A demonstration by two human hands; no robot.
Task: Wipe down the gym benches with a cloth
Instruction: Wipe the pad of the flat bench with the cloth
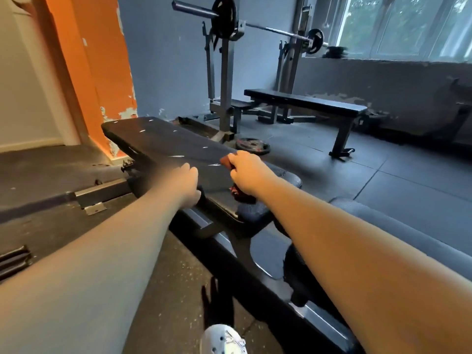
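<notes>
A black padded bench (158, 141) runs away from me at the middle, its cover torn in small white spots. My right hand (246, 172) grips a dark red cloth (226, 161) and presses it on the pad's right side. My left hand (187, 185) holds the pad's near left edge, thumb under the rim. A second black flat bench (306, 102) stands further back by the wall.
A squat rack (226, 72) with a loaded barbell (255, 25) stands behind the near bench. A weight plate (252, 145) lies on the floor beside it. An orange pillar (102, 67) is at the left. My shoe (222, 339) shows at the bottom.
</notes>
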